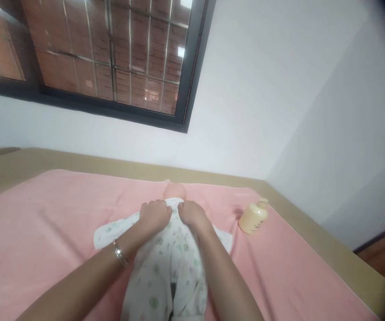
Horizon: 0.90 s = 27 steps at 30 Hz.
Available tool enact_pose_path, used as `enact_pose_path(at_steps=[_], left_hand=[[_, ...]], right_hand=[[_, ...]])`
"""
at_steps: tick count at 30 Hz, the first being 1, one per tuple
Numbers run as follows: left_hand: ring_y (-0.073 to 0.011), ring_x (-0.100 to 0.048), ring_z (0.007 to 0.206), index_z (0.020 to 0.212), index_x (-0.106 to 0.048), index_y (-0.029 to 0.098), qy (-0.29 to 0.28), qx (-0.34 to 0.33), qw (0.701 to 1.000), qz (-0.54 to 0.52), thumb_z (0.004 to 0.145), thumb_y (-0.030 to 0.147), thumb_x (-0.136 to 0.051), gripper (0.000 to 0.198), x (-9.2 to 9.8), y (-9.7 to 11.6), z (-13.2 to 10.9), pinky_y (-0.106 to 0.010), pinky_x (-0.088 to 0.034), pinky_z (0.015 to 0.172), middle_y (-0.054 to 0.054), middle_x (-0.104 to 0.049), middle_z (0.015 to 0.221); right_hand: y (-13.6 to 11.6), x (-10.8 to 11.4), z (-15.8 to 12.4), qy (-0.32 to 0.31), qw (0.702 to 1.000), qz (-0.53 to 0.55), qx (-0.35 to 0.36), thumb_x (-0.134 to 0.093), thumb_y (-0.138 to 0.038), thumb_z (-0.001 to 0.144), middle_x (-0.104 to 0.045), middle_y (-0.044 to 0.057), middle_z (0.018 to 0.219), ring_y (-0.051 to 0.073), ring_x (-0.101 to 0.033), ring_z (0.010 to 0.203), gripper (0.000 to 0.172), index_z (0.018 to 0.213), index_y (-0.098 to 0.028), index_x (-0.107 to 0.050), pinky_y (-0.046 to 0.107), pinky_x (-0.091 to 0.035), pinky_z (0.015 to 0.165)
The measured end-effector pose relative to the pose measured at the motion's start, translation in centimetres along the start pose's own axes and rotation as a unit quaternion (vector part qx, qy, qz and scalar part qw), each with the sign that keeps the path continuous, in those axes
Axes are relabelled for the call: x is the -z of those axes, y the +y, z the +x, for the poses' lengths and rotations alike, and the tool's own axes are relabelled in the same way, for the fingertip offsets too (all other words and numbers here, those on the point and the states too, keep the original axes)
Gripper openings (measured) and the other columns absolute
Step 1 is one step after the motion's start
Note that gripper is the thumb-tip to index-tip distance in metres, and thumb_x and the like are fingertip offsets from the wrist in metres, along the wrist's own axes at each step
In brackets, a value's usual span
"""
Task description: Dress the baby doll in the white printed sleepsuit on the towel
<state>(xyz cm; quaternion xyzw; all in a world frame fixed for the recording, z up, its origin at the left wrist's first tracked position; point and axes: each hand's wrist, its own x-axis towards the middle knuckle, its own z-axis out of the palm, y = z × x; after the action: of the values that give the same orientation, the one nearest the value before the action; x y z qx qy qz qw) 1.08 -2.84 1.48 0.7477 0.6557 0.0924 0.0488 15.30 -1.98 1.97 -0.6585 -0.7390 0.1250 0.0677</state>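
Printed baby suit [169, 272], both hands' grip, left hand [154, 215] and right hand [192, 213], pinching its collar; bottle [253, 217] nearby.

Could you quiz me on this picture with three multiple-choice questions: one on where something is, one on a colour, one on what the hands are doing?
1. Where does the yellow bottle lie?
A. On the pink towel, to the right of the doll
B. On the window sill
C. On the floor

2. What colour is the doll's garment?
A. Plain dark blue
B. White with small green prints
C. Red with stripes

3. What are the two hands doing?
A. Both hang in the air, open
B. One holds the bottle
C. Both are closed on the garment near the doll's neck

Answers: 1 A, the bottle lies on its side on the towel, right of the doll. 2 B, the cloth is white with green marks. 3 C, the left hand and the right hand both grip the fabric just below the doll's head.
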Motion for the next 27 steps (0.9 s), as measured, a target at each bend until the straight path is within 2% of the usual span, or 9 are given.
enact_pose_path(at_steps=[4, 11, 14, 18, 20, 24, 27], left_hand=[[-0.0247, -0.060, 0.084, 0.087, -0.063, 0.017, -0.034, 0.033, 0.998, -0.039, 0.088, 0.036, -0.024, 0.044, -0.4, -0.8, 1.1, -0.036, -0.041, 0.070, -0.011, -0.066, 0.093], [-0.0253, -0.060, 0.078, 0.080, -0.064, 0.016, 0.018, -0.050, 0.997, 0.058, 0.081, 0.025, -0.038, 0.027, -0.1, 0.5, -0.6, -0.035, -0.039, 0.066, -0.011, -0.065, 0.084], [-0.0256, -0.060, 0.081, 0.080, -0.064, 0.016, 0.017, -0.015, 0.999, 0.024, 0.082, 0.028, -0.036, 0.030, -0.1, 0.2, 0.0, -0.036, -0.040, 0.069, -0.011, -0.066, 0.086], [-0.0245, -0.060, 0.086, 0.088, -0.064, 0.018, -0.032, 0.033, 0.997, -0.054, 0.086, 0.035, -0.028, 0.040, 0.0, -0.5, 0.9, -0.035, -0.040, 0.071, -0.011, -0.067, 0.095], [-0.0251, -0.060, 0.084, 0.087, -0.064, 0.018, -0.034, 0.022, 0.999, -0.034, 0.086, 0.034, -0.028, 0.040, 0.1, -0.4, 0.6, -0.036, -0.040, 0.071, -0.011, -0.067, 0.094], [-0.0243, -0.060, 0.077, 0.081, -0.063, 0.017, 0.010, -0.038, 0.999, 0.028, 0.080, 0.032, -0.037, 0.030, 0.2, 0.2, -0.6, -0.037, -0.039, 0.071, -0.011, -0.065, 0.084], [-0.0245, -0.060, 0.076, 0.081, -0.063, 0.017, 0.003, -0.037, 0.999, 0.016, 0.081, 0.035, -0.036, 0.032, 0.0, 0.0, -0.4, -0.038, -0.040, 0.072, -0.010, -0.065, 0.084]], right_hand=[[-1.0, 0.3, -1.2, 0.003, 0.999, -0.018, 0.045, -0.035, -0.030, 0.086, -0.066, 0.016, 0.096, 0.028, -0.061, 0.088, 0.037, 0.095, -0.012, -0.066, 0.035, -0.045, 0.073], [0.7, -0.2, 0.7, -0.021, 1.000, -0.002, -0.009, -0.022, -0.030, 0.092, -0.064, 0.019, 0.105, 0.028, -0.061, 0.095, 0.049, 0.103, -0.008, -0.065, 0.035, -0.045, 0.075], [0.5, -0.2, 0.3, -0.024, 1.000, -0.013, -0.002, -0.025, -0.031, 0.092, -0.064, 0.019, 0.103, 0.028, -0.061, 0.094, 0.047, 0.100, -0.009, -0.066, 0.036, -0.045, 0.075], [-0.8, -0.1, -1.1, -0.006, 0.999, -0.020, 0.046, -0.028, -0.034, 0.091, -0.065, 0.016, 0.099, 0.027, -0.061, 0.090, 0.044, 0.098, -0.011, -0.066, 0.034, -0.045, 0.074], [-0.9, -0.2, -1.1, -0.002, 0.998, -0.023, 0.058, -0.028, -0.032, 0.091, -0.065, 0.016, 0.098, 0.026, -0.061, 0.090, 0.044, 0.097, -0.010, -0.066, 0.033, -0.045, 0.074], [0.3, -0.6, 0.5, -0.014, 0.999, -0.029, 0.031, -0.023, -0.026, 0.092, -0.064, 0.019, 0.102, 0.026, -0.061, 0.094, 0.048, 0.098, -0.007, -0.066, 0.033, -0.044, 0.076], [0.6, -0.5, 0.8, -0.021, 0.999, -0.033, 0.023, -0.022, -0.026, 0.093, -0.064, 0.021, 0.102, 0.027, -0.061, 0.093, 0.049, 0.099, -0.006, -0.066, 0.034, -0.044, 0.075]])
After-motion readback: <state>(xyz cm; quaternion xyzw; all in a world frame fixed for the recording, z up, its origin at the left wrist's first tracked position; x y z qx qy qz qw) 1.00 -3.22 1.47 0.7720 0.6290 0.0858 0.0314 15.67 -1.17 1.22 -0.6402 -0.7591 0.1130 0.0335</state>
